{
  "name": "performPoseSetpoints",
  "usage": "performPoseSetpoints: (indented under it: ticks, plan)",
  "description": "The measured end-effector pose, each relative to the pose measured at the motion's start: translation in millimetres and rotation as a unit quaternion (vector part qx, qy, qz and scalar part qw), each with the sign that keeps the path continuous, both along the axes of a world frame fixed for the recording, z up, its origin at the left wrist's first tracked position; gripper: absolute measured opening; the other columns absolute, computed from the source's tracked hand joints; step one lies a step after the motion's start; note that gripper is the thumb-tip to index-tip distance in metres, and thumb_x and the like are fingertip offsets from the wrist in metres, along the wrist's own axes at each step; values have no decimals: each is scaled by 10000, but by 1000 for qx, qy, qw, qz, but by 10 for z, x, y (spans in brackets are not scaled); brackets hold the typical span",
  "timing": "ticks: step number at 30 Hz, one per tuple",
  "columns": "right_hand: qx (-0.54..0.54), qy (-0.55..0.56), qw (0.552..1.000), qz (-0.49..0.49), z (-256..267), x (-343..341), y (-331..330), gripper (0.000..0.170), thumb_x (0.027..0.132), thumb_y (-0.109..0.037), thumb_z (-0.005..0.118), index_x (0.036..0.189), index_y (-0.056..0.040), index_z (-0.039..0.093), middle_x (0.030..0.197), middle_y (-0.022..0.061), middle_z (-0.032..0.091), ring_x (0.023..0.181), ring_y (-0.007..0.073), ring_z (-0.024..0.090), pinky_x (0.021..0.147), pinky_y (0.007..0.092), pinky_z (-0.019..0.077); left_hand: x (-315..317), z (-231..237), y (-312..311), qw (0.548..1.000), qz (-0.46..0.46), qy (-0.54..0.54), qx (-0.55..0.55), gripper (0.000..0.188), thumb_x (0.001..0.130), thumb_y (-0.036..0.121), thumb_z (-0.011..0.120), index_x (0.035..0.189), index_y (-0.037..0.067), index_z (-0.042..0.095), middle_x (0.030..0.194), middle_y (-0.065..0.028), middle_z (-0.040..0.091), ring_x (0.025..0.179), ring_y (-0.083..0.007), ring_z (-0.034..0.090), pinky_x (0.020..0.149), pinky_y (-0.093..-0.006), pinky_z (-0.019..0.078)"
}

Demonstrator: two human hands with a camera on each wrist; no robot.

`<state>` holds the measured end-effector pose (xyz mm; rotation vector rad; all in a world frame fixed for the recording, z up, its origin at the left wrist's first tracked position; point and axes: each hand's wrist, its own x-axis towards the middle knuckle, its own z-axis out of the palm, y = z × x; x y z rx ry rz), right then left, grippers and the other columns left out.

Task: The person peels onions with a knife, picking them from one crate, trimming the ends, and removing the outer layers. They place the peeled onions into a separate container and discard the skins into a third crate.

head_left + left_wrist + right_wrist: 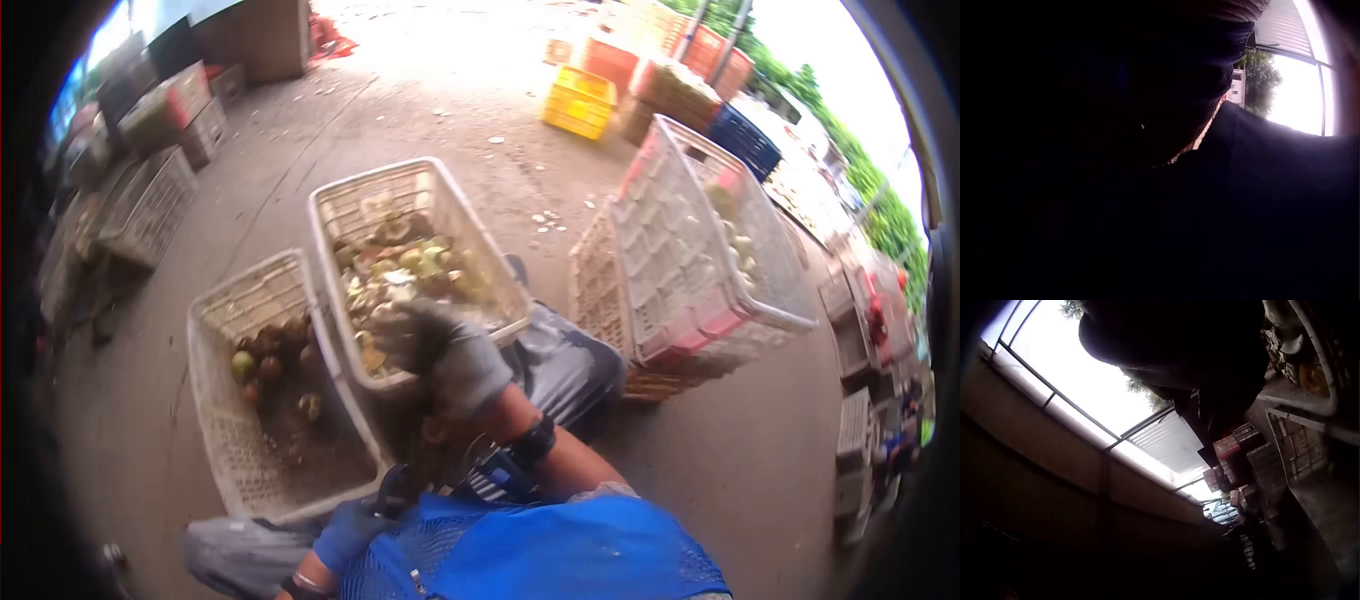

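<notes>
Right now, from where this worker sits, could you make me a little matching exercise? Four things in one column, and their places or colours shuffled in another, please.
Column one
1. Right hand
2. Left hand
3. Dark round produce
4. Yellow crate

Column two
A. Inside the left low crate
B. Farther off on the ground, beyond the low crates
C. Over the near end of the right low crate
D. Gloved in blue

Right pairs: 1-C, 2-D, 3-A, 4-B.
</notes>
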<state>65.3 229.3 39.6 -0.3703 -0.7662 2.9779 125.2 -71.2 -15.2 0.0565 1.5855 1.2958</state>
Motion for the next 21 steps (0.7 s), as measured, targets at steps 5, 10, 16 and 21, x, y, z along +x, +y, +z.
performPoseSetpoints:
  ticks: [5, 10, 16, 21]
  plan:
    - [148, 18, 983, 104, 192, -342, -294, 510, 1001, -52, 568, 1503, -17, 492, 1290, 189, 723, 1147, 352, 736, 899, 423, 616, -390, 560, -324, 981, 173, 85, 17, 470, 887, 90, 743, 1345, -2, 705, 883, -49, 735, 687, -104, 677, 635, -259, 559]
    - [295, 98, 920, 240, 435, -756, -1065, 383, 1090, -150, 538, 1399, 72, 584, 1216, 185, 750, 1095, 301, 758, 968, 404, 631, -973, 1137, -930, 886, 396, 223, 90, 522, 901, 115, 722, 1377, -81, 633, 883, -109, 746, 627, -131, 676, 610, -264, 577]
    - [440, -58, 791, 420, -171, -1486, -2275, 341, 1040, -212, 660, 1306, 0, 685, 1114, 136, 766, 937, 232, 766, 843, 374, 643, -1100, 1084, -1435, 814, 479, 317, 82, 490, 924, 196, 696, 1318, -92, 658, 1011, -180, 762, 692, -165, 700, 626, -267, 567]
    - [734, 236, 245, 588, -1708, -1580, -2444, 465, 864, -330, 696, 1195, -15, 780, 1218, 233, 758, 1086, 412, 735, 996, 436, 578, -977, 1044, -1668, 787, 418, 452, 43, 479, 963, 209, 682, 1313, -116, 645, 1046, -208, 756, 692, -168, 687, 617, -270, 561]
